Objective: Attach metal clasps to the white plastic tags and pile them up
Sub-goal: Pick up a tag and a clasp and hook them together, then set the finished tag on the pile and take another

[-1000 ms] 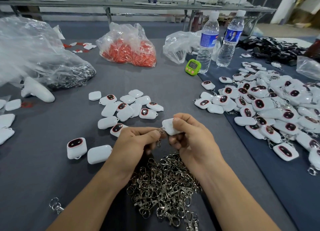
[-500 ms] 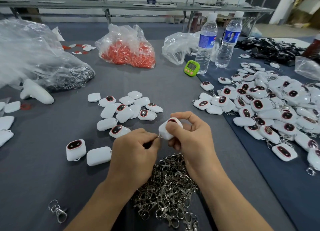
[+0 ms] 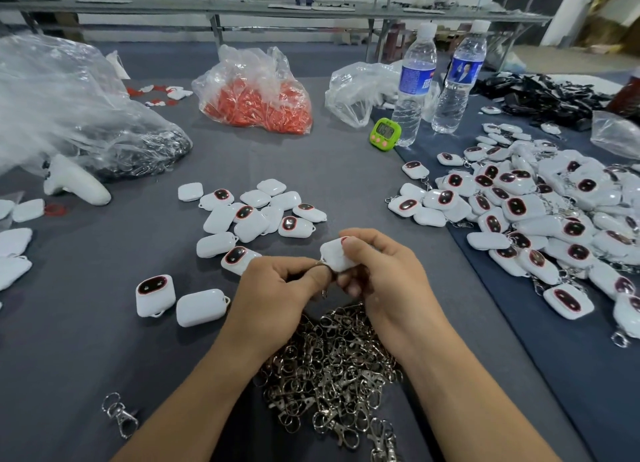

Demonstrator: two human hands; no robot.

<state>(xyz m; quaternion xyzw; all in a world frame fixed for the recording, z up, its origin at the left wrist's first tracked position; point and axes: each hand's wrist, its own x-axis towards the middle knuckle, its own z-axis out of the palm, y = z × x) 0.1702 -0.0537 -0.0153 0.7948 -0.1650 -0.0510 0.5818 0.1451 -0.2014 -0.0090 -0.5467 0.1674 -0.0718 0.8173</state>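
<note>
Two hands join a clasp to a white tag above the clasp heap.

The right hand grips the white tag; the left hand pinches a small metal clasp against its corner. Finished tags lie piled right of the heap on the tabletop.

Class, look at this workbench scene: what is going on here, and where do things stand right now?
A person is fitting key clasps onto small white tags. The right hand grips one white tag, while the left hand pinches a metal clasp against its edge. A heap of loose clasps lies just below the hands. Tags without clasps sit ahead on the grey table, and a big pile of finished tags is to the right.
</note>
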